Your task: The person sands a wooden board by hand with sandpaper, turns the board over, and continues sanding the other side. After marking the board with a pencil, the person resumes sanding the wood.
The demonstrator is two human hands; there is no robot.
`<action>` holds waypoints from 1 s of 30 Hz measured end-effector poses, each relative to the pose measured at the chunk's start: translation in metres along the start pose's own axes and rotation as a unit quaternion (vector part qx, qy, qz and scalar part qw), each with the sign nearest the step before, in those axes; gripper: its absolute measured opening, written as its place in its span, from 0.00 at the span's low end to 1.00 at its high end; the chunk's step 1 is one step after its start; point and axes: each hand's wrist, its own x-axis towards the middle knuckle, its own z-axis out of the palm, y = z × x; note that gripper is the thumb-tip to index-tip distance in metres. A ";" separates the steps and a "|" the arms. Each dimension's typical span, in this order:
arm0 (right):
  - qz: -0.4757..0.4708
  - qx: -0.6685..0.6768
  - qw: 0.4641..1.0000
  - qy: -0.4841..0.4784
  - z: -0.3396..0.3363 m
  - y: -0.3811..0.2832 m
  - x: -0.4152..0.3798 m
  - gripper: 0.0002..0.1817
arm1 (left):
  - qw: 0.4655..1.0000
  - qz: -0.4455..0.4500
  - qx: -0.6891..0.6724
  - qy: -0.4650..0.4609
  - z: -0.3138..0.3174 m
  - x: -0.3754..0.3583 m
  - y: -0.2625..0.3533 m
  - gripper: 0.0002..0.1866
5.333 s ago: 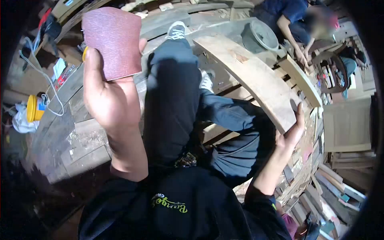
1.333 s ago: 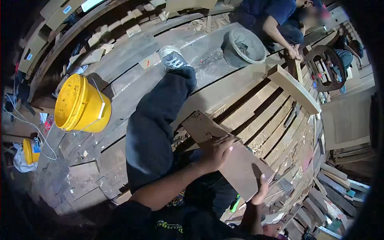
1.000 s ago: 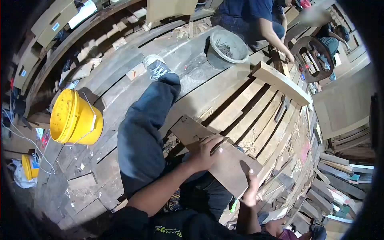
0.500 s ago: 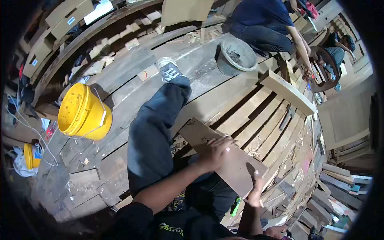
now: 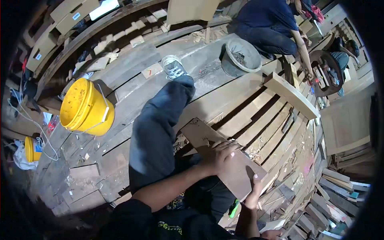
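Observation:
A flat brown wooden board [image 5: 237, 176] lies tilted across my lap. My left hand [image 5: 222, 156] presses down on its upper face, fingers together and bent; whatever may be under them is hidden. At the board's near right end, my right hand [image 5: 253, 193] grips the edge, its thumb on top and the other fingers out of sight below. Part of a bright green object [image 5: 234, 209] shows beside my leg, under the board.
Wooden slats [image 5: 260, 128] with shavings lie beyond the board, with a thick plank [image 5: 291, 95] across them. A yellow bucket [image 5: 89, 110] stands left and a grey bucket [image 5: 240, 60] ahead. A co-worker [image 5: 266, 28] crouches at the upper right. Wood offcuts [image 5: 320, 212] are piled lower right.
My left hand has slid a little along the board toward my right hand. The right hand keeps its grip. The whole view has shifted slightly.

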 end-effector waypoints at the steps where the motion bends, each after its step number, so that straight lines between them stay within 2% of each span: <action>1: 0.000 -0.016 1.000 0.006 0.001 -0.002 0.000 0.33 | 1.000 -0.011 -0.022 0.013 0.004 0.002 0.002 0.19; 2: -0.011 -0.009 1.000 0.015 -0.002 0.007 0.003 0.33 | 1.000 -0.014 -0.015 0.017 0.005 0.003 0.003 0.19; 4: 0.000 0.014 1.000 -0.011 0.001 0.000 0.001 0.33 | 0.999 -0.003 0.007 -0.041 0.001 0.007 0.015 0.20; 5: 0.002 0.011 1.000 -0.015 0.003 -0.003 0.001 0.33 | 0.998 0.036 0.018 -0.039 -0.002 0.005 0.024 0.20; 8: -0.001 0.010 1.000 0.003 -0.001 -0.003 -0.003 0.33 | 0.997 0.043 0.007 -0.063 -0.019 0.007 0.041 0.20; 10: 0.009 -0.085 0.996 -0.022 -0.017 0.006 0.002 0.30 | 0.998 0.049 -0.023 -0.045 -0.004 0.005 0.007 0.20; 12: -0.013 -0.011 1.000 -0.003 0.003 -0.003 -0.002 0.32 | 0.994 -0.102 -0.014 0.024 -0.002 0.005 -0.012 0.20; 13: -0.003 -0.002 1.000 0.005 0.005 -0.005 -0.003 0.33 | 0.992 -0.120 0.025 -0.002 -0.007 0.004 -0.007 0.19; 14: 0.008 0.007 1.000 0.014 0.005 -0.004 -0.004 0.33 | 0.992 -0.121 0.030 0.002 -0.010 0.006 -0.003 0.19; 16: 0.001 -0.018 1.000 -0.019 0.000 -0.003 -0.001 0.34 | 0.999 -0.017 -0.022 -0.027 -0.010 0.004 0.011 0.18; 17: -0.003 -0.014 1.000 -0.017 0.000 -0.002 -0.001 0.34 | 0.999 -0.004 -0.039 -0.029 -0.011 0.004 0.017 0.19; 19: -0.009 0.017 1.000 -0.011 0.002 0.000 0.002 0.34 | 0.998 -0.008 -0.050 -0.025 -0.014 0.006 0.011 0.19; 22: -0.024 -0.029 0.999 0.030 -0.019 0.021 0.009 0.33 | 0.996 -0.025 -0.082 0.016 0.008 -0.001 -0.016 0.19; 24: -0.019 0.009 1.000 0.005 -0.020 0.022 0.010 0.33 | 0.990 -0.038 -0.131 0.018 0.005 -0.001 -0.018 0.19; 25: -0.014 0.017 1.000 0.000 -0.019 0.021 0.009 0.33 | 0.992 -0.059 -0.114 -0.011 -0.005 0.001 -0.010 0.19; 30: -0.014 0.003 1.000 -0.013 -0.011 0.010 0.007 0.33 | 0.995 -0.045 -0.088 0.014 0.000 -0.001 -0.008 0.18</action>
